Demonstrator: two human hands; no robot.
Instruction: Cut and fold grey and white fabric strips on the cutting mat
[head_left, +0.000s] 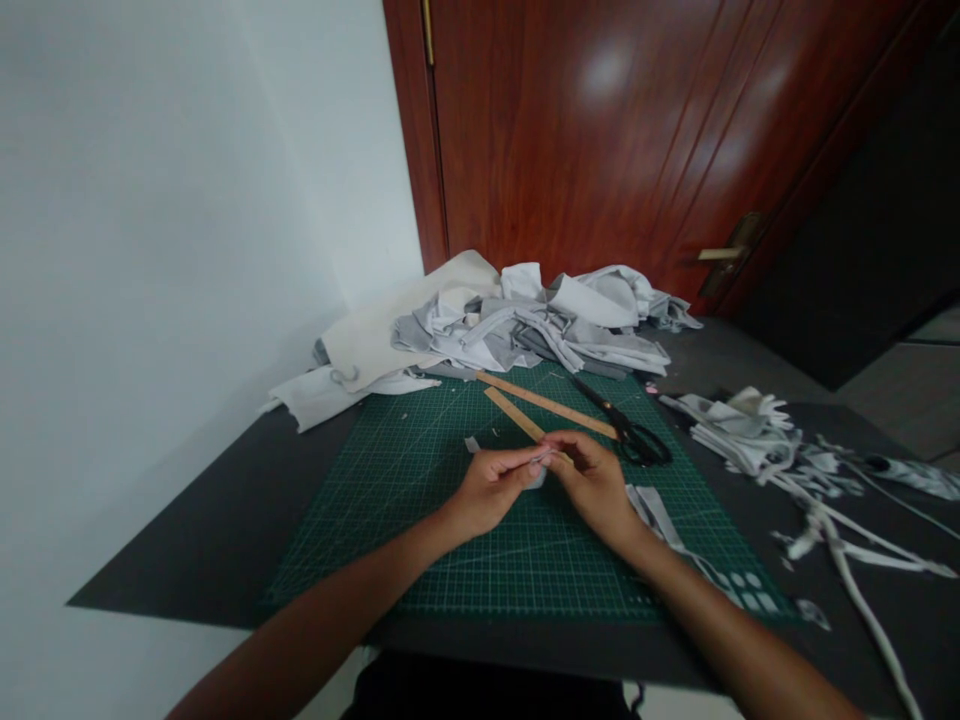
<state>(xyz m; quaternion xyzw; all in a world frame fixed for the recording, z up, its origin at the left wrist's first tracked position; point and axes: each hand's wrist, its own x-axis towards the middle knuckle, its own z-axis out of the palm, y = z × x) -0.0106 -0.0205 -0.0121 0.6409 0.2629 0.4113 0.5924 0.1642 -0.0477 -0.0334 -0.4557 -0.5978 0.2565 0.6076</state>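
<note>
My left hand and my right hand meet over the middle of the green cutting mat. Both pinch a small piece of grey fabric between thumb and fingers; part of it hangs below the fingertips. Just beyond my hands lie two wooden rulers, one partly hidden by my right hand and a longer one behind it. Black scissors rest on the mat to the right of them. A small fabric scrap lies left of the nearer ruler. Grey strips sit beside my right wrist.
A heap of white and grey fabric runs along the back of the dark table. More folded fabric and white cords lie at the right. A white wall borders the left, and a wooden door stands behind.
</note>
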